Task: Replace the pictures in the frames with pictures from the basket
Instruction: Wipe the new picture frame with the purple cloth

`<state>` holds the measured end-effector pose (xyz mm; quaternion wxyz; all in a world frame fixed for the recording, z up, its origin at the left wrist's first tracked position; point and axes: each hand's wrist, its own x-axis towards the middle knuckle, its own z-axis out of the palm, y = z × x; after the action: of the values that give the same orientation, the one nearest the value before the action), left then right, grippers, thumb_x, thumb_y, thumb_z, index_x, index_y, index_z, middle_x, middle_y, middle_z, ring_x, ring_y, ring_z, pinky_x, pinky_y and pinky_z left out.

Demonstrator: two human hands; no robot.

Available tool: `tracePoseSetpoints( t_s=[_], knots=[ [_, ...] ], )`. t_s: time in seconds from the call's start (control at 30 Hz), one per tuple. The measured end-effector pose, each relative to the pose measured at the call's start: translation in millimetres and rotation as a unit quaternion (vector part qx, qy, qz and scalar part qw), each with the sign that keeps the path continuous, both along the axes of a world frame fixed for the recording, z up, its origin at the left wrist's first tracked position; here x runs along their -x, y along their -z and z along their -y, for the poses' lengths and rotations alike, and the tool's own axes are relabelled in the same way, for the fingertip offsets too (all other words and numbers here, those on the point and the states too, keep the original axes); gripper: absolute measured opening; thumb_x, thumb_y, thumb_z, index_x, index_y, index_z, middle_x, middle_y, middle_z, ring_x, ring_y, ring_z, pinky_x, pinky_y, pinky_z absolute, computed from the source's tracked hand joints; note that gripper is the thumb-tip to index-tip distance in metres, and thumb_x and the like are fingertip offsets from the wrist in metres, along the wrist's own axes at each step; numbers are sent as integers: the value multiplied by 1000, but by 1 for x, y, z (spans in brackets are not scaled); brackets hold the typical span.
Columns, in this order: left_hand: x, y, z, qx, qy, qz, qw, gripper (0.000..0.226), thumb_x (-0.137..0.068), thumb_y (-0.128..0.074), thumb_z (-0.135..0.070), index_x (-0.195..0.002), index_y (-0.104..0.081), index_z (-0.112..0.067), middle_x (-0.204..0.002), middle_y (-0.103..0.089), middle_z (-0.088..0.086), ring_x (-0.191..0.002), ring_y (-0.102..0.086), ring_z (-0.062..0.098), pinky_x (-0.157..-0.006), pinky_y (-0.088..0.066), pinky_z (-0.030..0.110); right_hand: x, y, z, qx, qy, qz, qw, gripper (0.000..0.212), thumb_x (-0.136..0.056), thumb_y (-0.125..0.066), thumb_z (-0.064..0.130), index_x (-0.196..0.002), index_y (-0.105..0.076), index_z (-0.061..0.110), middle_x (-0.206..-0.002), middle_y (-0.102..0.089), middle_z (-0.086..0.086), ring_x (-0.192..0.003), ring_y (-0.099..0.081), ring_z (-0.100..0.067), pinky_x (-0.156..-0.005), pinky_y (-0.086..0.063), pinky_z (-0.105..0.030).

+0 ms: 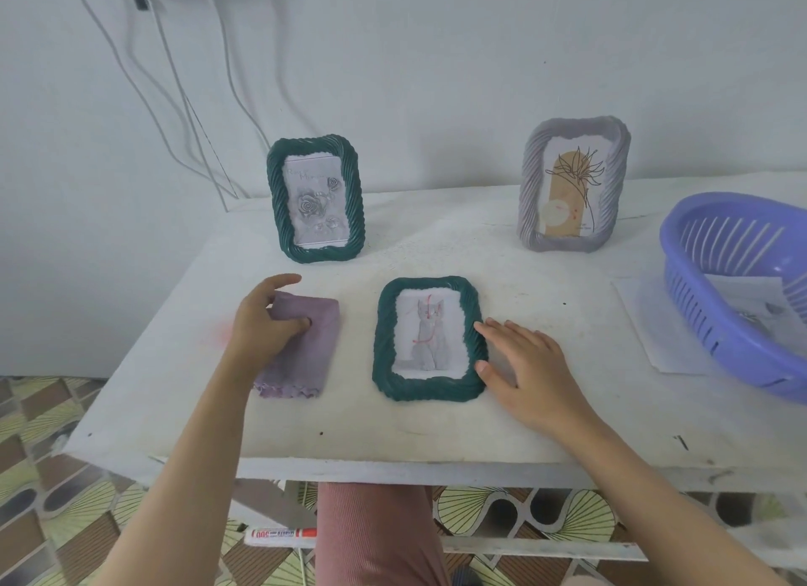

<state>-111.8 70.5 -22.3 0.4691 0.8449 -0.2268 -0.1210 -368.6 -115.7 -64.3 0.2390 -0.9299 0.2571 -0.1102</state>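
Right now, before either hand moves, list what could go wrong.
The right hand touches only the right edge of the flat green frame; lifting it from there, it might slip. The green standing frame and grey standing frame stand upright behind; a careless reach could topple them. The basket sits on a paper sheet, which may drag along.

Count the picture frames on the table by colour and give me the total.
Green frames: 2, the standing green frame and the flat green frame
Grey frames: 1, the grey frame, standing
Total: 3
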Motion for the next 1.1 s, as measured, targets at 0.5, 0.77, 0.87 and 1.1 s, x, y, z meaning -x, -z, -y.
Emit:
tracePoseSetpoints(
  t_s=[0.5, 0.77, 0.87, 1.1],
  knots=[
    [55, -34, 28, 285, 127, -186, 932, 48, -61, -71, -4, -104, -63, -22, -85, -71, -1, -81, -66, 15, -72, -54, 25, -45, -54, -54, -282, -66, 232, 928, 59, -88, -60, 26, -131, -27, 51, -118, -52, 21, -103, -58, 1, -85, -48, -15],
    [70, 0, 33, 137, 136, -63, 979, 65, -69, -77, -24, -126, -45, -27, -109, -63, -8, -103, -59, 5, -84, -42, 15, -56, -50, -22, -200, -5, 182, 963, 54, -83, -46, 0, -125, -42, 34, -69, -51, 11, -52, -48, -4, -50, -38, -13],
    [73, 18, 22, 27, 203, -1, 979, 74, -72, -78, -30, -133, -37, -33, -128, -51, -18, -119, -44, -3, -97, -31, 17, -50, -40, -8, -68, 0, 71, 995, 56, -83, -45, 4, -135, -38, 25, -83, -58, 2, -69, -53, -12, -61, -42, -23],
    [74, 39, 13, -106, 295, 149, 938, 96, -64, -50, -71, -145, -22, -27, -152, -15, -13, -139, -8, -2, -113, 3, 22, -54, -22, -10, 67, -76, 7, 995, 64, -84, -29, 51, -144, -30, 26, -154, -25, -5, -141, -24, -24, -114, -21, -45]
  ],
)
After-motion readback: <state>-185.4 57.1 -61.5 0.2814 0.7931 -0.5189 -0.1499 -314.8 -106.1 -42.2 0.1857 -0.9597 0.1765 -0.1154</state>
